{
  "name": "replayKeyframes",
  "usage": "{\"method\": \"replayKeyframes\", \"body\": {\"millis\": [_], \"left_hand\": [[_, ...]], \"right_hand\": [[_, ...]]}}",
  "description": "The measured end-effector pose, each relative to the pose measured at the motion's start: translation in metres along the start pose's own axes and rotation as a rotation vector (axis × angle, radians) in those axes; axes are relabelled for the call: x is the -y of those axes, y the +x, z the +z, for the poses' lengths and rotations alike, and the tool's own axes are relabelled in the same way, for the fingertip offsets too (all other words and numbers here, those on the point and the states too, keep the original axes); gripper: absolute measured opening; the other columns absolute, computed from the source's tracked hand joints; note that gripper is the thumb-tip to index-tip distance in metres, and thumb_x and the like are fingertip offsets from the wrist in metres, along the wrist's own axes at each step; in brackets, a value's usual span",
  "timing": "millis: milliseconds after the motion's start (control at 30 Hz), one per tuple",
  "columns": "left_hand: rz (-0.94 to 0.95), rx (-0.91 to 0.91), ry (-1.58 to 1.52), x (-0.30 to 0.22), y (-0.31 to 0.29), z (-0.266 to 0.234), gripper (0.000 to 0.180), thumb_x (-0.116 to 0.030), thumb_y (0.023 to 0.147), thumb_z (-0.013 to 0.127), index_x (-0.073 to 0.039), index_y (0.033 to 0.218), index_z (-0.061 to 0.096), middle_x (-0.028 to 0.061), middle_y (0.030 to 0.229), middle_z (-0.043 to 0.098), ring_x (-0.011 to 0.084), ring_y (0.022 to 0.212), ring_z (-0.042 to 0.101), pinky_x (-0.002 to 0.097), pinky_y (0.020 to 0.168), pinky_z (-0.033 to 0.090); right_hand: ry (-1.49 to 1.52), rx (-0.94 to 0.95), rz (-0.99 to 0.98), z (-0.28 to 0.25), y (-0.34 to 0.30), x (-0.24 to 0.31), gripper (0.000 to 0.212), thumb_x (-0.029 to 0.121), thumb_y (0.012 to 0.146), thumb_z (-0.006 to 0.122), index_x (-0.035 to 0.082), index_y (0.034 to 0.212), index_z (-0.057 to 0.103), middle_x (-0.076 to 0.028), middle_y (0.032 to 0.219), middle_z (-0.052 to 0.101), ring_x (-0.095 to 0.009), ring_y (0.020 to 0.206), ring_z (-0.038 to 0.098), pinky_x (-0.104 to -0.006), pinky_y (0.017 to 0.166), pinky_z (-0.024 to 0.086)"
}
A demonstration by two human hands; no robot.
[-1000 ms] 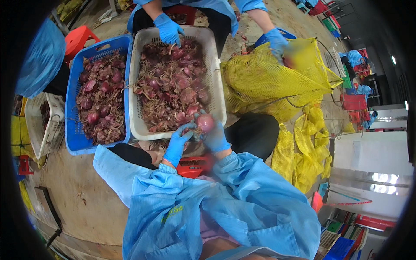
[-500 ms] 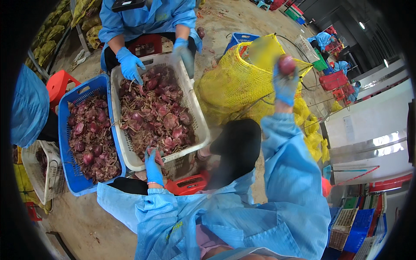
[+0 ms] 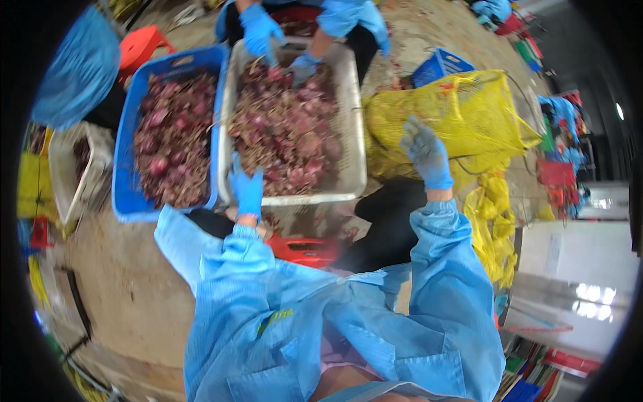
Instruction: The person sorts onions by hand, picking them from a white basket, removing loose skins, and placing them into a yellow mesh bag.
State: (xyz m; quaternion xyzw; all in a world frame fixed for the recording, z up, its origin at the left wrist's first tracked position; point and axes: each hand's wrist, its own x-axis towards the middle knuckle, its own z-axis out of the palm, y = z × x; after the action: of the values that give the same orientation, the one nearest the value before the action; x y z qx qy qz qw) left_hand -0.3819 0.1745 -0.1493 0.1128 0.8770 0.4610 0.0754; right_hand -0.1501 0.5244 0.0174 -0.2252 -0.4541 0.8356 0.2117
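My left hand point(image 3: 246, 187), in a blue glove, is at the near rim of a white crate point(image 3: 360, 154) full of red onions point(image 3: 284, 137) and loose dry skins. Its fingers look apart, and I see no onion in them. Off to the right, my right hand point(image 3: 427, 154) is raised beside a yellow mesh bag point(image 3: 462, 100), fingers stretched out and nothing in them. The glove on it looks greyish over the fingers. Across the crate, another person's two gloved hands point(image 3: 261, 32) reach in among the onions at the far end.
A blue crate point(image 3: 120, 181) of red onions stands against the white one's left side, with another white crate point(image 3: 67, 194) further left. A red stool point(image 3: 142, 48) is at the far left. Behind the mesh bag sits a blue basket point(image 3: 439, 67); more yellow netting point(image 3: 485, 228) lies right.
The red onion my right hand held up is gone from it; that hand has opened and come lower. My left hand's fingers have spread. The whole view has shifted.
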Motion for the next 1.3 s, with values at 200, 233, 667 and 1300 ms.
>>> {"method": "replayKeyframes", "body": {"millis": [200, 233, 667, 1300], "left_hand": [[0.156, 0.012, 0.325, 0.05, 0.019, -0.009, 0.054, -0.024, 0.085, 0.062, -0.016, 0.138, 0.049, 0.0182, 0.103, 0.06, 0.0364, 0.088, 0.061, 0.0464, 0.075, 0.05], [0.143, 0.065, 0.426, 0.047, 0.014, -0.007, 0.051, -0.025, 0.086, 0.061, -0.016, 0.136, 0.052, 0.0158, 0.097, 0.061, 0.0345, 0.084, 0.061, 0.046, 0.072, 0.05], [0.206, -0.057, 0.654, 0.038, 0.008, 0.005, 0.03, -0.033, 0.087, 0.058, -0.018, 0.11, 0.069, 0.0088, 0.069, 0.061, 0.0286, 0.063, 0.061, 0.0434, 0.059, 0.048], [0.116, 0.011, 0.578, 0.029, 0.009, 0.001, 0.027, -0.035, 0.087, 0.057, -0.015, 0.1, 0.07, 0.0081, 0.069, 0.062, 0.0276, 0.065, 0.062, 0.0431, 0.058, 0.048]], "right_hand": [[-0.359, 0.248, 0.503, 0.066, 0.006, -0.125, 0.052, 0.032, 0.097, 0.046, 0.003, 0.14, 0.043, -0.013, 0.119, 0.064, -0.022, 0.098, 0.064, -0.0353, 0.088, 0.05], [-0.354, 0.258, 0.528, 0.075, 0.007, -0.14, 0.046, 0.027, 0.098, 0.045, 0.004, 0.138, 0.045, -0.013, 0.116, 0.066, -0.022, 0.098, 0.065, -0.0339, 0.087, 0.051], [-1.21, 0.467, 0.136, 0.09, 0.124, -0.263, 0.049, 0.031, 0.089, 0.06, 0.01, 0.133, 0.054, -0.019, 0.119, 0.063, -0.031, 0.104, 0.063, -0.0389, 0.09, 0.049], [-2.075, 0.7, 0.087, 0.207, 0.247, -0.311, 0.04, 0.039, 0.075, 0.07, 0.01, 0.102, 0.07, -0.014, 0.106, 0.069, -0.032, 0.098, 0.067, -0.0411, 0.083, 0.053]]}}
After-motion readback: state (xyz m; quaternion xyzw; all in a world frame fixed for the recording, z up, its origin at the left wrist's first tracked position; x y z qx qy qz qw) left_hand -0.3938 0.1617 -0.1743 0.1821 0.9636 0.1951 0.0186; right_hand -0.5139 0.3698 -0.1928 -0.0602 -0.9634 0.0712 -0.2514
